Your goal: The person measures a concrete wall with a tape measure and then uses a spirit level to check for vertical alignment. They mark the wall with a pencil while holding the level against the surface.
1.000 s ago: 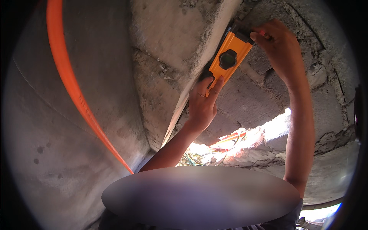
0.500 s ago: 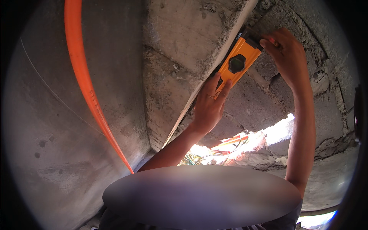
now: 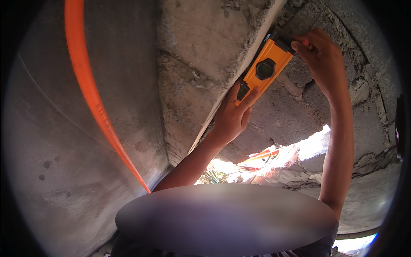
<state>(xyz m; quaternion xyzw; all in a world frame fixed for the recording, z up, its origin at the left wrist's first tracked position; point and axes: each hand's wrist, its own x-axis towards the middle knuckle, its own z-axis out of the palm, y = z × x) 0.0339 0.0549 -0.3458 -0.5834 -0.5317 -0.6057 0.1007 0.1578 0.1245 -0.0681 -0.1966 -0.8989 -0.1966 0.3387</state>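
A person reached overhead with both bare hands in a rough concrete recess, where an orange spirit level point(image 3: 276, 56) sat aslant beside the pale edge point(image 3: 251, 55) of a concrete block point(image 3: 201, 34). The left hand point(image 3: 230, 118) clasped the level's lower end, its fingers parted over the body below the dark round vial window point(image 3: 265, 69). At the upper end, the right hand point(image 3: 322, 55) pinched a small red item point(image 3: 306, 43) between thumb and fingers, the thumb tip just beside the tool's black end. The item was too covered by the fingers to identify, though it may have been a marker.

The step in hand looked to be lining the level up along that edge. The next move, by the look of it, called for a firm left hand to hold the angle, and a precise right hand at the far end.

To the left, an orange tube point(image 3: 93, 92) ran down a smooth concrete face point(image 3: 124, 81); below the level, daylight filled a ragged opening point(image 3: 311, 144) strewn with thin wires point(image 3: 214, 174).
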